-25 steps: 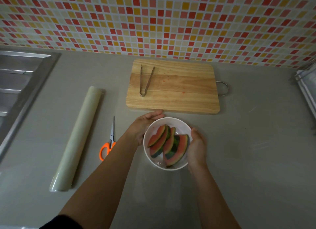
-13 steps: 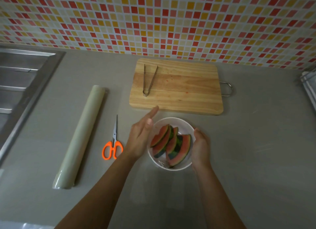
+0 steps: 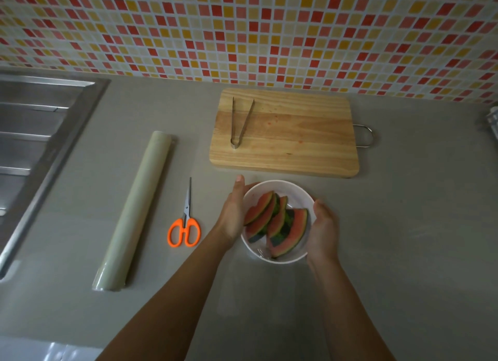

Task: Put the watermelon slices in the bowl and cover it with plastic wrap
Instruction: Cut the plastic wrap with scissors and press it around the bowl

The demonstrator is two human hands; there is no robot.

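Note:
A white bowl [image 3: 283, 184] stands on the grey counter just in front of the cutting board and holds several watermelon slices [image 3: 285, 226], red flesh up with green rinds. My left hand [image 3: 233, 212] lies flat against the bowl's left side with its fingers straight. My right hand [image 3: 323, 226] cups the bowl's right side with curled fingers. A faint clear film seems to lie over the bowl and trail onto the counter toward me. The roll of plastic wrap [image 3: 137, 207] lies to the left.
Orange-handled scissors [image 3: 184, 230] lie between the roll and the bowl. Metal tongs [image 3: 239, 123] rest on the wooden cutting board [image 3: 296, 139] behind the bowl. A steel sink [image 3: 32, 145] fills the far left, and part of a rack [image 3: 493, 120] shows at the right edge.
My left hand let go of the bowl, lifted away with straight fingers, and now presses against the bowl's left side again. The right hand has stayed on the right side.

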